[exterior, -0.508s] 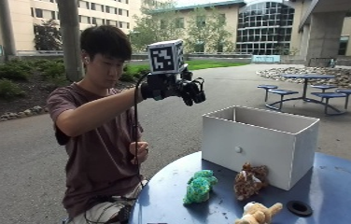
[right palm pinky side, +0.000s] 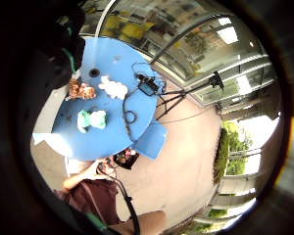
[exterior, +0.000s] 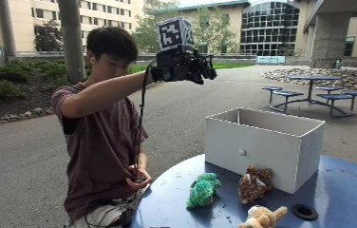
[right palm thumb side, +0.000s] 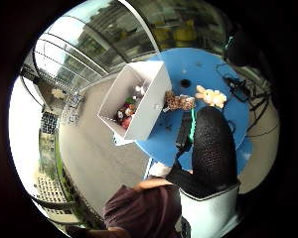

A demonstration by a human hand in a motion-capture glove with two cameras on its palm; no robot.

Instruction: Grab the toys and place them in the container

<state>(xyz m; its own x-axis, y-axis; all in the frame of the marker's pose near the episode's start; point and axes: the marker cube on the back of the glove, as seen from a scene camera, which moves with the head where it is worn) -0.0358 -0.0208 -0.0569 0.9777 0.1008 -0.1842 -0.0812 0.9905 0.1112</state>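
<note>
Blue is the round worktop [exterior: 349, 190] on which a white container [exterior: 264, 145] is stood, and three toys are seen lying on it just in front of that box: a green plush toy [exterior: 202, 190], a brown plush toy [exterior: 254, 184] touching or nearly touching the container's front wall, and a tan plush toy [exterior: 262, 218] nearest the worktop's edge. The gloved right hand [exterior: 182, 66] is held high in the air, well above and apart from the toys and to the person's side of the container; nothing is seen gripped in it, and its fingers are shown loosely bent with nothing between them. The bare left hand [exterior: 136, 182] is kept low at the worktop's edge, curled round a small dark object that cannot be made out.

From the thumb side palm view the container's inside is revealed, where several small toys [right palm thumb side: 126, 111], red and white among them, are already lying; this is hidden in the outside view by the box's wall. A gloved finger [right palm thumb side: 213, 148] is shown in front of the worktop there. From the little finger side palm view a black cable [right palm pinky side: 130, 115] and a small dark device [right palm pinky side: 148, 87] are shown on the far part of the worktop, with a tripod [right palm pinky side: 186, 95] standing beside it.

The scene is set outdoors, on pavement, with buildings, trees and blue picnic tables [exterior: 311, 90] behind.
</note>
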